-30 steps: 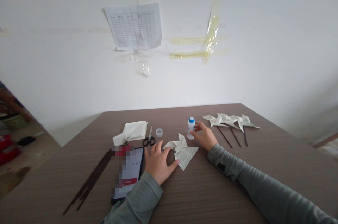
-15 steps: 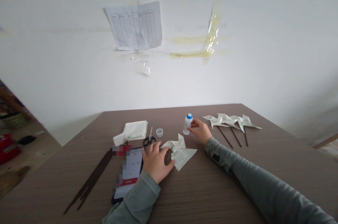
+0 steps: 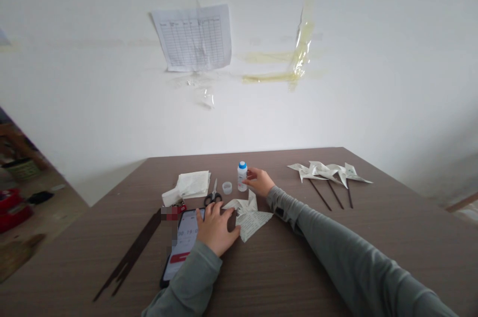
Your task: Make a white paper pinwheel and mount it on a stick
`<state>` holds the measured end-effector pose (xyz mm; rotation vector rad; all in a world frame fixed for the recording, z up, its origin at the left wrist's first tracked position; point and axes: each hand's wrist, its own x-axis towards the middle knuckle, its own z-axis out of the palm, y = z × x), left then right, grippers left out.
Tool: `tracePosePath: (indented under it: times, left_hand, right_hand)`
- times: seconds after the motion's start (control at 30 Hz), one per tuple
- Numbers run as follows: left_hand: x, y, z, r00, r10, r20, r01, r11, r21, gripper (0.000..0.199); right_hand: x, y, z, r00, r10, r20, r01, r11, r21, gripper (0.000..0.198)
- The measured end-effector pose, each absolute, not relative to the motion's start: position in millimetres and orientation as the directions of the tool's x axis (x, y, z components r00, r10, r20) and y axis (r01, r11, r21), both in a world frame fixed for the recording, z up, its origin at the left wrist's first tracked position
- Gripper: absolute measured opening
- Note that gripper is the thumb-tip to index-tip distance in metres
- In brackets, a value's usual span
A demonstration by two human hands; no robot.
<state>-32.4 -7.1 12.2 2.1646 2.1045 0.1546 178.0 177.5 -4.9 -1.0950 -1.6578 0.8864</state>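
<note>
My right hand [image 3: 260, 182] grips a small white bottle [image 3: 242, 181] with a blue cap, which stands upright toward the back of the table. My left hand [image 3: 216, 227] has its fingers spread low over the table, beside the left edge of a folded paper pinwheel [image 3: 252, 221] made of printed paper. Whether its fingertips touch the paper is hard to tell. A phone [image 3: 184, 245] showing a timer lies under my left forearm, partly covered. Behind the left hand are black-handled scissors [image 3: 213, 197] and a small clear cup [image 3: 227, 187].
Several finished pinwheels [image 3: 328, 171] on dark sticks lie at the back right. A stack of paper squares [image 3: 193, 184] sits at the back left, with a white object [image 3: 172, 197] before it. Dark sticks [image 3: 129, 255] lie at left. A white wall rises behind the table.
My right hand has moved left, taking the bottle with it to a place behind the pinwheel. The left hand and the pinwheel have shifted slightly left in view.
</note>
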Motion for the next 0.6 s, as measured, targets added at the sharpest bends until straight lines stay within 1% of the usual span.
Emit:
tracePosePath:
  times: [0.33, 0.47, 0.6]
  left_hand:
    - [-35, -5, 13, 0.022, 1.0, 0.001, 0.985, -0.022, 0.169, 0.063]
    - [-35, -4, 13, 0.017, 1.0, -0.005, 0.986, -0.016, 0.169, 0.064]
    - [-35, -5, 13, 0.027, 1.0, -0.006, 0.985, -0.025, 0.173, 0.065]
  right_hand:
    - [163, 182, -10, -0.245, 0.929, 0.276, 0.238, 0.334, -0.912, 0.045]
    - [166, 183, -15, -0.266, 0.92, 0.289, 0.235, 0.352, -0.906, 0.047]
    - [177, 184, -20, -0.262, 0.906, 0.332, 0.25, 0.396, -0.884, 0.053]
